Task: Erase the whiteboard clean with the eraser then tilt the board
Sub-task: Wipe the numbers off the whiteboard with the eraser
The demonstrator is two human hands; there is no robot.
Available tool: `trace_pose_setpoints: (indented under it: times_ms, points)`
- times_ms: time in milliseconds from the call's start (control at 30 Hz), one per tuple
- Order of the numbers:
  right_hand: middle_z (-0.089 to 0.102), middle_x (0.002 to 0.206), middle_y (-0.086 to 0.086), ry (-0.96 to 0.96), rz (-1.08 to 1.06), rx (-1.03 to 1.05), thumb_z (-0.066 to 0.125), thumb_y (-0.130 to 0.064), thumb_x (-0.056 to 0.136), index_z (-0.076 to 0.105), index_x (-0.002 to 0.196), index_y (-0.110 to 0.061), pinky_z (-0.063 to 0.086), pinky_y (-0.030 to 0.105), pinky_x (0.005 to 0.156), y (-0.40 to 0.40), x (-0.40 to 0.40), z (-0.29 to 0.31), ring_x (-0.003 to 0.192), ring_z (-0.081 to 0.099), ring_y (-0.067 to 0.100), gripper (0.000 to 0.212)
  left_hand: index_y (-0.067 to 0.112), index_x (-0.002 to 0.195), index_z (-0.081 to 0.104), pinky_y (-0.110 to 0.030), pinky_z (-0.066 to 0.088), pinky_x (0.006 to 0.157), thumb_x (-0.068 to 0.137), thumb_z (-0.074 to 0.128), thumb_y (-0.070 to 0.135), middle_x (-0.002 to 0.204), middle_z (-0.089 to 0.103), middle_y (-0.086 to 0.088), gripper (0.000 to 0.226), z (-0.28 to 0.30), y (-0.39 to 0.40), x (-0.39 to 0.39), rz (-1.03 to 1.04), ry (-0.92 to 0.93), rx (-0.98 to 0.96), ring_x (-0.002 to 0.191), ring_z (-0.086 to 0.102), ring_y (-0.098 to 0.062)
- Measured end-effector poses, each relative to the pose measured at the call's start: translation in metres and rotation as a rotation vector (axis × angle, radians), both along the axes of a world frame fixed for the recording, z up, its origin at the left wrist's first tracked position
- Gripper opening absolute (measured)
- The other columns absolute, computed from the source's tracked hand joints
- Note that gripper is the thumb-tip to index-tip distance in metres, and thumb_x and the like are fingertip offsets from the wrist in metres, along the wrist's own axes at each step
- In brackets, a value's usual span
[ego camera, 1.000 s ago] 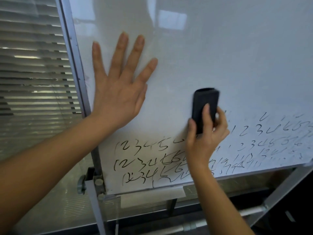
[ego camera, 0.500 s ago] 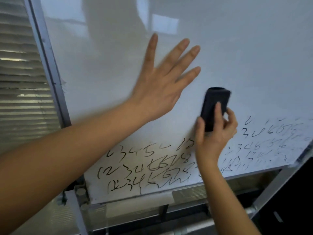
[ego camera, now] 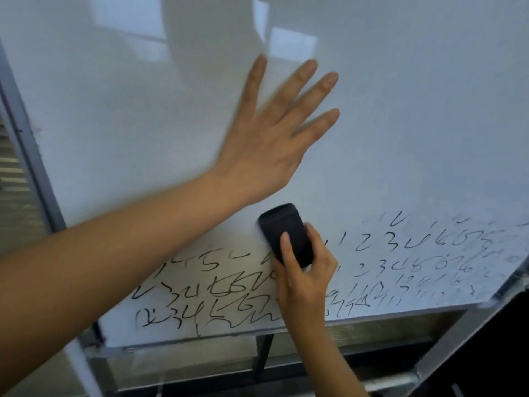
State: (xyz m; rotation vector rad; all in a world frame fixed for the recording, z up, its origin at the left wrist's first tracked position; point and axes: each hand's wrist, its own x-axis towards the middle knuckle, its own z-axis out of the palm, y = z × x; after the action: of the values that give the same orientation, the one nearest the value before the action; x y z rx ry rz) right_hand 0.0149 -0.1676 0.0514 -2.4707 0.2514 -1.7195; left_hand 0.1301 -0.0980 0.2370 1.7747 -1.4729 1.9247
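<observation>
I am pressing my left hand (ego camera: 269, 144), fingers spread flat, against the whiteboard (ego camera: 415, 116). My right hand (ego camera: 303, 282) is gripping the black eraser (ego camera: 286, 233) against the board just below it, at the top edge of the handwritten numbers (ego camera: 400, 253) along the bottom.

We see a glossy white rectangular whiteboard (ego camera: 400, 110), grey metal frame (ego camera: 31, 167). Rows of black handwritten marker digits (ego camera: 375, 242) along its lower part, some smeared pale grey at right. Matte black rounded eraser block (ego camera: 282, 227). Grey-beige slatted window blinds (ego camera: 14, 179) at left.
</observation>
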Motion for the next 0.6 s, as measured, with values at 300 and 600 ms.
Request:
trace_pose_setpoints:
  times_ms: [300, 600]
  points:
    - [0.042, 0.134, 0.029, -0.219, -0.091, 0.031, 0.064, -0.011, 0.091, 0.048, 0.134, -0.015, 0.042, 0.049, 0.091, -0.083, -0.018, 0.069, 0.109, 0.043, 0.042, 0.047, 0.018, 0.140, 0.053, -0.076, 0.019, 0.103, 0.089, 0.056, 0.006, 0.152, 0.039, -0.016, 0.053, -0.004, -0.011, -0.011, 0.029, 0.015, -0.033, 0.140, 0.036, -0.038]
    - [0.048, 0.128, 0.033, -0.053, 0.040, -0.009, 0.070, -0.005, 0.085, 0.042, 0.131, -0.020, 0.041, 0.041, 0.087, -0.070, -0.026, 0.031, 0.105, 0.051, 0.046, 0.057, 0.018, 0.139, 0.054, -0.077, 0.018, 0.102, 0.088, 0.058, 0.005, 0.150, 0.042, -0.014, 0.053, -0.008, -0.058, -0.035, -0.002, 0.033, -0.033, 0.139, 0.038, -0.037]
